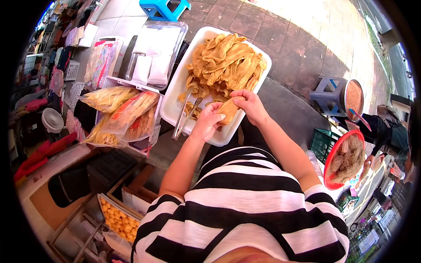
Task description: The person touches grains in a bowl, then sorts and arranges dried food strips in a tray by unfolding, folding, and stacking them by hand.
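Observation:
Both hands hold one soft, wrinkled yellow-brown piece [229, 112], which looks like a pickled vegetable leaf, above the near end of a white tub. My left hand [207, 122] is closed on its left side, thumb on top. My right hand [251, 108] pinches its upper right end. A heap of similar yellow-brown pieces [228, 61] fills the far part of the white tub [168, 107]. Metal tongs [180, 118] lean over the tub's left rim beside my left hand.
Left of the tub are bagged yellow strips [127, 111] in a crate and a clear tray [177, 33] with white packets. A blue stool [164, 9] stands at the back. At right are a grey stool [324, 96], a red basin [330, 175] and another person [388, 131].

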### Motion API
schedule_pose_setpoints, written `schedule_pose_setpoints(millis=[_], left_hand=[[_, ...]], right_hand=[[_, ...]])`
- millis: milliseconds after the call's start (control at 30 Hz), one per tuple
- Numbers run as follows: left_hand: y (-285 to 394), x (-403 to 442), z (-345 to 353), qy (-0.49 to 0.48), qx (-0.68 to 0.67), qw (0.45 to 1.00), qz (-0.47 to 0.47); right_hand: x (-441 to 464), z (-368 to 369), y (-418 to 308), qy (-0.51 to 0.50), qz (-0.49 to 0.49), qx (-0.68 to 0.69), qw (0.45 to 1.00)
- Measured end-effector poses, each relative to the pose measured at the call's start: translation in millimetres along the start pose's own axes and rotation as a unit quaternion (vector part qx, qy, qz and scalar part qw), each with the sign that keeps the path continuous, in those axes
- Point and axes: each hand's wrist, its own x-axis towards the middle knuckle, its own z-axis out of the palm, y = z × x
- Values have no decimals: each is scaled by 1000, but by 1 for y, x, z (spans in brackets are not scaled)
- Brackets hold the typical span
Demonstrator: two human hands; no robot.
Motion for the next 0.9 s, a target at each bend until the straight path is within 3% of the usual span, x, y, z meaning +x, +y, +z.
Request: schedule_pose_setpoints(millis=[133, 233, 400, 467, 533, 567, 667, 800, 900], left_hand=[[-2, 4, 1, 9, -21, 999, -29], [-12, 9, -10, -23, -87, 994, -57], [-12, 8, -10, -53, -181, 979, -83], [-10, 8, -11, -4, -134, 989, -55], [-1, 5, -5, 59, -129, 989, -34], [-8, 14, -15, 64, -156, 985, 28], [-10, 20, -5, 123, -277, 950, 71], [-22, 35, 19, 73, -382, 918, 76], [-31, 60, 24, 127, -262, 956, 40]], right_hand=[[-12, -5, -31, -43, 39, 18, 998], [-27, -4, -53, -96, -43, -236, 966], [-46, 1, -48, -122, -230, -422, 868], [-51, -5, -38, -123, -279, -477, 824], [-57, -7, -35, -99, -282, -465, 833], [-57, -13, -29, -86, -305, -462, 828], [-51, -32, -19, -30, -337, -459, 822], [-22, -58, -29, 45, -370, -467, 802], [6, -85, -41, 76, -386, -607, 690]])
